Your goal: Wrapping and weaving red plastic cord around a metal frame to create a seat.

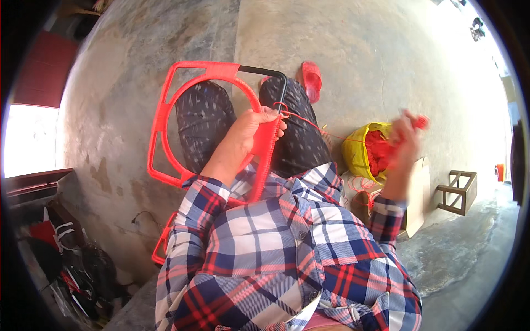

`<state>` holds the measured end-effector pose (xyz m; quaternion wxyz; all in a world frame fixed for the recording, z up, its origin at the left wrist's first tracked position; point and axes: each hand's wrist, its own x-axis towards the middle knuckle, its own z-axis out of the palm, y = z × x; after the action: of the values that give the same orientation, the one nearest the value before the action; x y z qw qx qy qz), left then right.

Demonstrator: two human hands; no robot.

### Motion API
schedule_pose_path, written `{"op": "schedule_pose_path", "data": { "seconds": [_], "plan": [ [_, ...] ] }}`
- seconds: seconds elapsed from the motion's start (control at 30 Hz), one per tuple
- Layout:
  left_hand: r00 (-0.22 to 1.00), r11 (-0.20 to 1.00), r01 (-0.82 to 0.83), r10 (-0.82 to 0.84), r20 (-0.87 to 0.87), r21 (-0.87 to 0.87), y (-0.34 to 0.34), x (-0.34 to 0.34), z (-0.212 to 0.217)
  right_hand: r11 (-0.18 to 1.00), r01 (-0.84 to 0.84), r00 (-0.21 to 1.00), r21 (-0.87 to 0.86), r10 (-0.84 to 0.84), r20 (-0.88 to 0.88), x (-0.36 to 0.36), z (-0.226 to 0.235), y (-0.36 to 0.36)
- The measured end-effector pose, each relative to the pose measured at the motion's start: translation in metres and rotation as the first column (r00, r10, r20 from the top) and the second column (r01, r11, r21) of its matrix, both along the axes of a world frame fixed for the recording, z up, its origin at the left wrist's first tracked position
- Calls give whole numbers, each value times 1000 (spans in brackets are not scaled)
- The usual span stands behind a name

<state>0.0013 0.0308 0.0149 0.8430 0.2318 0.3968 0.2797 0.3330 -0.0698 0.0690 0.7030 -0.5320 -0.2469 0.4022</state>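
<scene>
The left hand (262,127) is closed on the right side of a squarish black metal frame wrapped mostly in red cord (161,121), which has a red ring set inside it and is held above the person's lap. A bare black stretch shows along the frame's top right corner, just above the left hand, where a thin red cord (309,122) loops around the bar and runs off to the right. The right hand (406,138), blurred, is raised there with its fingers curled around a small red bundle (422,122), whose outline is too smeared to read. Near the right hand, a yellow bag filled with red material (356,150) sits beside an open brown cardboard box (418,199). A small brown four-legged stool (457,192) lies farther right on the grey concrete floor (353,44).
</scene>
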Motion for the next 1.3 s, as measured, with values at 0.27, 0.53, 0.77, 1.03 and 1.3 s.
{"op": "schedule_pose_path", "data": {
  "seconds": [0.27, 0.53, 0.77, 1.03, 1.3],
  "plan": [
    [1000, 1000, -10, 10, 4, 24, 0, 2, -5, 781, -592, 719, -199, 623, 309, -128, -53, 45],
    [995, 988, -79, 87, 51, -131, 8, 7, 4, 824, -562, 821, -69, 546, -166, -86, -28, 15],
    [992, 991, -48, 62, 111, -126, 10, -3, 1, 906, -381, 772, -186, 422, 475, -57, -39, 34],
    [993, 994, 57, -47, 112, -89, 1, -3, 7, 669, -538, 386, -514, 737, 555, -139, -38, 73],
    [993, 998, -18, 24, 117, -57, -2, 1, 3, 769, -612, 740, -187, 640, 208, -162, -41, 103]
  ]
}}
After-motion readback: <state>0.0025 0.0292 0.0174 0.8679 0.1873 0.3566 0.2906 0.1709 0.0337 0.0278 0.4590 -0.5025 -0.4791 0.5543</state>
